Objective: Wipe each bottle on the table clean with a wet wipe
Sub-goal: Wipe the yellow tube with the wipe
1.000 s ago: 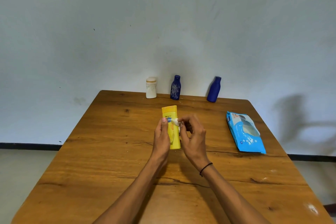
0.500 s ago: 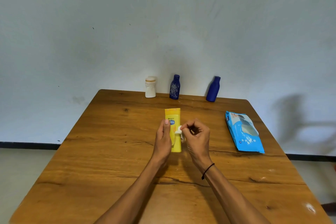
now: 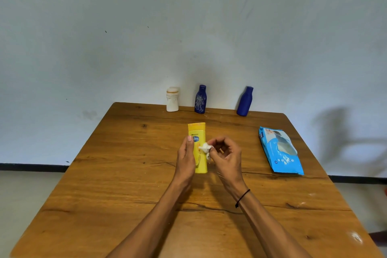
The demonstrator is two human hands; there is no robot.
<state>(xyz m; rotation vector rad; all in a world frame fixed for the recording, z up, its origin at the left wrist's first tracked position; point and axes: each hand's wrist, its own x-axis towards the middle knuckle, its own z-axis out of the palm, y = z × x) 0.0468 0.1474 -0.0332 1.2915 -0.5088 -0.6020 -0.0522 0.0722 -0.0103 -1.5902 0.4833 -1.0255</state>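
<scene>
A yellow bottle [image 3: 198, 132] stands in the middle of the wooden table [image 3: 125, 174]. My left hand [image 3: 185, 158] grips its left side, thumb up on the label. My right hand [image 3: 225, 156] pinches a crumpled white wet wipe [image 3: 205, 147] and presses it against the bottle's right front, about halfway up. Along the far edge stand a white bottle [image 3: 172, 99], a patterned dark blue bottle [image 3: 200, 99] and a plain blue bottle [image 3: 245, 101], all upright.
A blue wet wipe pack [image 3: 279, 151] lies flat on the right side of the table, its flap open. The table's far edge meets a pale wall. Floor shows past the table's left and right edges.
The wipe in my right hand has slid down the bottle's front from the label to about mid-height. The yellow bottle has been tilted more upright. My left hand keeps its grip.
</scene>
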